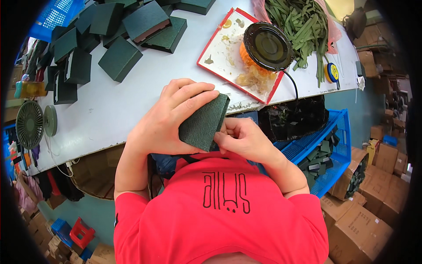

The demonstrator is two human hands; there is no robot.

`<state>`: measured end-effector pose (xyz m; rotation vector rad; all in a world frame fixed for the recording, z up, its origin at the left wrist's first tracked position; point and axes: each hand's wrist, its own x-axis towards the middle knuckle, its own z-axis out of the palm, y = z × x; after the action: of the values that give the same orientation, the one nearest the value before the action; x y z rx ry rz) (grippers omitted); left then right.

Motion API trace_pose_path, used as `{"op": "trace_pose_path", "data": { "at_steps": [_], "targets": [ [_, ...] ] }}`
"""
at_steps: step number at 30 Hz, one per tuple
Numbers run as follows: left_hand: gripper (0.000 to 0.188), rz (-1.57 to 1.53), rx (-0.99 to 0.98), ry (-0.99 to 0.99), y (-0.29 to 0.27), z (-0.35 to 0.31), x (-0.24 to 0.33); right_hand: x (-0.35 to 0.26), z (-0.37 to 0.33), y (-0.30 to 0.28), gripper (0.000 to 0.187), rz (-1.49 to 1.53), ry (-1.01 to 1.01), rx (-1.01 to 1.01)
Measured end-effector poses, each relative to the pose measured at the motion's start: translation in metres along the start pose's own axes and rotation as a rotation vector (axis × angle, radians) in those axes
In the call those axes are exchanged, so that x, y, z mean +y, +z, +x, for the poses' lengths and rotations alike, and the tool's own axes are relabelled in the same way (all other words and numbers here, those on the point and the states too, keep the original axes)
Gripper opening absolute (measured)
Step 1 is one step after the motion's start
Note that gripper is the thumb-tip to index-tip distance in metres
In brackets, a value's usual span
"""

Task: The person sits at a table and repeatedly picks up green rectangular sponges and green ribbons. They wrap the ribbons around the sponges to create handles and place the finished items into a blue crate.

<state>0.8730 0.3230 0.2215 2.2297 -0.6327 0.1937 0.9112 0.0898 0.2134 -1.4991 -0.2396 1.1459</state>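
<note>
A dark green textured box [201,124] is held tilted in front of my chest, near the table's front edge. My left hand [173,112] wraps round it from the left, fingers over its top edge and thumb low on its face. At the box's right side my right hand [241,135] has its fingers pinched together against the edge. Whatever may be between those fingertips is hidden. Several similar green boxes [119,59] lie heaped on the white table beyond my left hand.
A red-rimmed white tray [211,46] carries a round pot [268,46] with dark liquid and yellowish drips. Green ribbon strips [299,31] lie at the far right by a tape measure [332,72]. A blue crate [340,149] stands lower right; a small fan [30,124] is at left.
</note>
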Motion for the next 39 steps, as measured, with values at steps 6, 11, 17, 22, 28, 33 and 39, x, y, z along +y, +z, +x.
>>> {"op": "trace_pose_path", "data": {
  "at_steps": [6,11,17,22,28,33,39],
  "targets": [
    [0.087,0.064,-0.010,-0.015,0.007,-0.003,0.005,0.009,0.005,-0.006,0.025,-0.027,0.054,-0.081],
    [0.091,0.077,0.076,-0.035,0.004,-0.004,-0.002,0.004,0.000,-0.013,0.025,0.208,-0.059,-0.056],
    [0.093,0.116,0.197,-0.066,0.003,-0.003,-0.001,0.026,-0.027,-0.026,0.017,0.014,-0.525,0.187],
    [0.093,0.091,0.255,0.002,0.009,0.007,0.004,0.032,-0.014,-0.004,0.035,0.205,-0.004,-0.231],
    [0.094,0.094,0.180,-0.068,0.009,-0.002,0.010,0.050,-0.010,-0.009,0.039,0.917,-0.295,0.183],
    [0.099,0.132,0.156,-0.122,0.005,-0.024,0.001,0.046,-0.017,-0.036,0.031,1.001,-0.469,0.411],
    [0.107,0.182,0.160,-0.228,0.001,-0.042,-0.005,0.034,-0.015,-0.047,0.032,0.924,-0.514,0.544]
  ]
}}
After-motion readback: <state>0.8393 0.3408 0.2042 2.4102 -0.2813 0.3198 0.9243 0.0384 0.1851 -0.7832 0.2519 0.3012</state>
